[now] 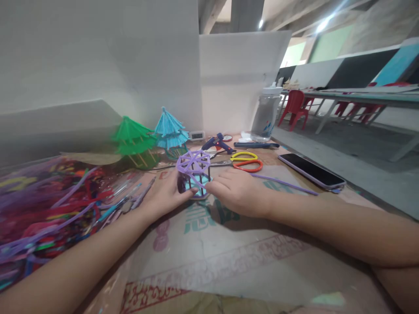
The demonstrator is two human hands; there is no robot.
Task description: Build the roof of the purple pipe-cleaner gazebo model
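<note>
A small pavilion frame made of purple pipe cleaners stands on the board, with dark posts and a pale blue floor. My left hand is closed around its left side, the thumb resting by the base and the other fingers partly hidden behind it. My right hand is pinched at the frame's right front, closed on a purple pipe cleaner. That pipe cleaner's long free end sticks out to the right from behind the hand.
Scissors, a glue gun and a dark knife-like tool lie behind my hands. Green and blue model pavilions stand back left. Coloured pipe cleaners heap left; a phone and bottle are right.
</note>
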